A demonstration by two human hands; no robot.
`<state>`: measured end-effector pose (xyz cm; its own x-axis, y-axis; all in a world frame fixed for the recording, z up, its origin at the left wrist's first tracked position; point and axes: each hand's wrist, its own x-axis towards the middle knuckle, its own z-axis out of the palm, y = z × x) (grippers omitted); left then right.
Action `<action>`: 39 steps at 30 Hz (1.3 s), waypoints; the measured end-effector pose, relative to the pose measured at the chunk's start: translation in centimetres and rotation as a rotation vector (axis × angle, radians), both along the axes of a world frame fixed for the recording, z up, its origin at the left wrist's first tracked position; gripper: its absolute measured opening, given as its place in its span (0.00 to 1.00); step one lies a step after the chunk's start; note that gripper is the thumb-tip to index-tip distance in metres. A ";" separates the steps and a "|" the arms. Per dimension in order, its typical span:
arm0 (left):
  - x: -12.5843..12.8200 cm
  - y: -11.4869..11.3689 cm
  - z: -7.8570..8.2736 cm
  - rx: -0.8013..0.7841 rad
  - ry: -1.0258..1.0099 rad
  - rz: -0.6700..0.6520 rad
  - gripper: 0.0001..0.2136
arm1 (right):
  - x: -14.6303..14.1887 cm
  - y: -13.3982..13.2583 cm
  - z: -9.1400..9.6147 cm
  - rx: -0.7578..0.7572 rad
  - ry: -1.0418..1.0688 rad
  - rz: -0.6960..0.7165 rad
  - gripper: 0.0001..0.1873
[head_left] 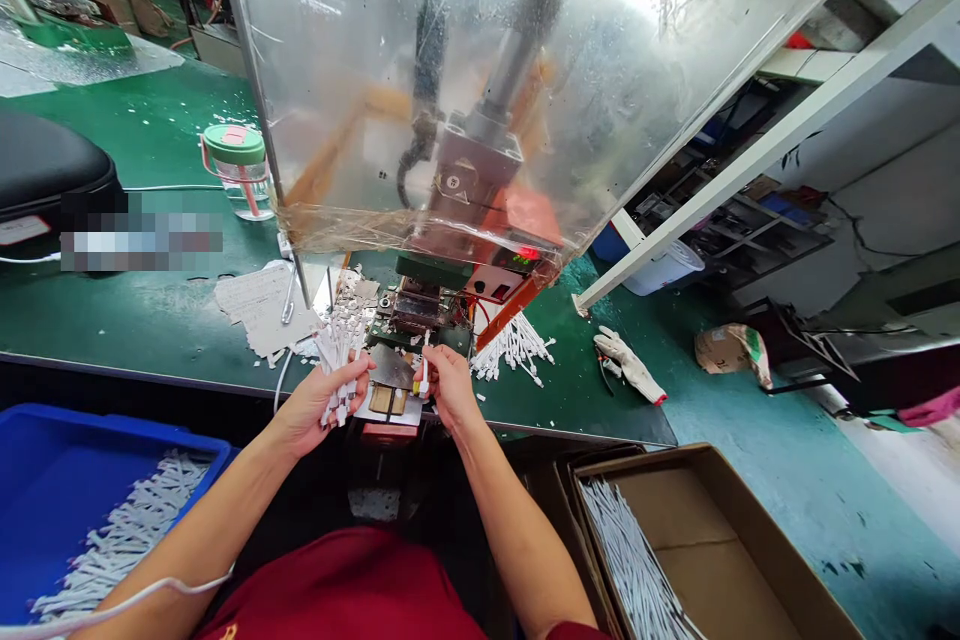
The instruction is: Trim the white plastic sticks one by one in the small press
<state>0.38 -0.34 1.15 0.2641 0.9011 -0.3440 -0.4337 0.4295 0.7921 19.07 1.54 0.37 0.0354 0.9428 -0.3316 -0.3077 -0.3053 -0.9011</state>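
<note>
A person is working at a green workbench (157,320), right in front of a small press machine (469,190). A clear plastic shield (420,70) is standing in front of the machine, probably to keep hands and bits away from its moving parts.

The left hand (326,410) is clenching a bunch of white plastic strips (337,365), holding them up like a bunch of flowers, so that many stay ready together. The right hand (450,385) is pinching one white strip with a yellow end (424,378) between its fingers, perhaps so that it can be handled by itself. That strip is right above a flat metal plate (391,367) at the front of the machine.

A heap of loose white strips (514,345) is lying just to the right of the machine, within easy reach. A blue tray (90,430) is sitting to the left and a cardboard box (712,510) to the right, both holding many more white strips, maybe to keep them sorted.
</note>
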 end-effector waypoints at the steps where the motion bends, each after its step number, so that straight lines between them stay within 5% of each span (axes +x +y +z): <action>1: 0.0 0.0 -0.1 0.001 0.001 -0.001 0.16 | 0.0 0.0 0.0 0.001 0.000 -0.002 0.16; 18: 0.1 0.0 -0.6 0.028 0.024 -0.024 0.16 | -0.2 1.1 0.2 0.015 -0.017 0.008 0.16; 31: 2.8 1.0 -0.1 0.167 0.389 -0.182 0.18 | -0.3 1.3 0.8 0.031 -0.038 -0.001 0.16; 36: 4.7 1.6 1.1 0.211 0.439 -0.161 0.21 | 0.9 0.2 0.4 0.150 -0.233 0.003 0.18; 39: 5.2 1.8 1.3 0.196 0.461 -0.168 0.19 | 2.9 -1.5 -0.2 0.300 -0.645 -0.020 0.15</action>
<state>5.57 1.49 2.40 0.2714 0.9185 -0.2874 0.0410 0.2873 0.9569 21.93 0.08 0.15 0.1557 0.9872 0.0354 0.3119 -0.0151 -0.9500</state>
